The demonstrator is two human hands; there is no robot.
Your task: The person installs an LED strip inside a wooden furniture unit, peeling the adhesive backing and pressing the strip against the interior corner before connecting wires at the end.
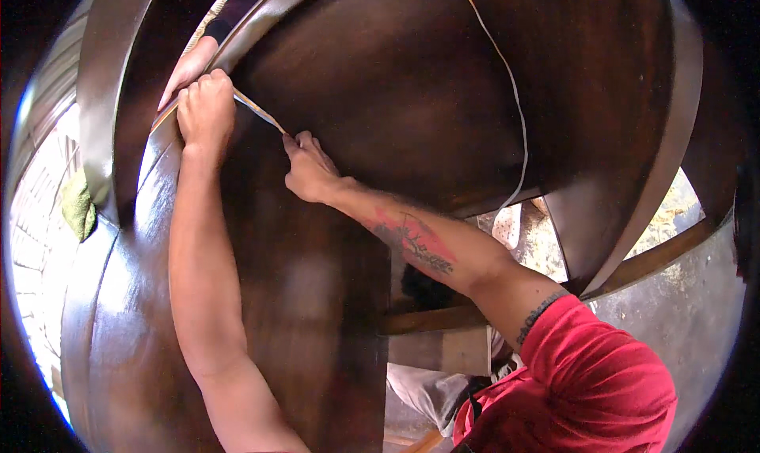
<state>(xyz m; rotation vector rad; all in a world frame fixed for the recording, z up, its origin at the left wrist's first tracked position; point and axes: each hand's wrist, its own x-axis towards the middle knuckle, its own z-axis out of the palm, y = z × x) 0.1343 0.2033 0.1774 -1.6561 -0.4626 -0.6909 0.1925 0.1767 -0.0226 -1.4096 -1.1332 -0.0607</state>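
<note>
My left hand (pixel 207 108) is closed in a fist over the rounded edge (pixel 162 164) of a large dark brown, glossy wooden piece. A thin strip (pixel 260 111), orange-yellow with pale bluish parts, runs out from under that fist on both sides. Its other end reaches my right hand (pixel 313 169), whose fingers pinch it above the dark wooden panel (pixel 380 81). Whether the strip is a tape or bundled wires, I cannot tell. Just beyond my left fist, another person's hand (pixel 188 69) with a dark sleeve rests near the same edge.
A pale cord (pixel 520 120) hangs in a curve across the panel at the right. Curved dark wooden members (pixel 669 136) frame both sides. A green cloth (pixel 77 205) lies at the far left. Below right are a wooden crossbar (pixel 435 320) and grey floor (pixel 673 326).
</note>
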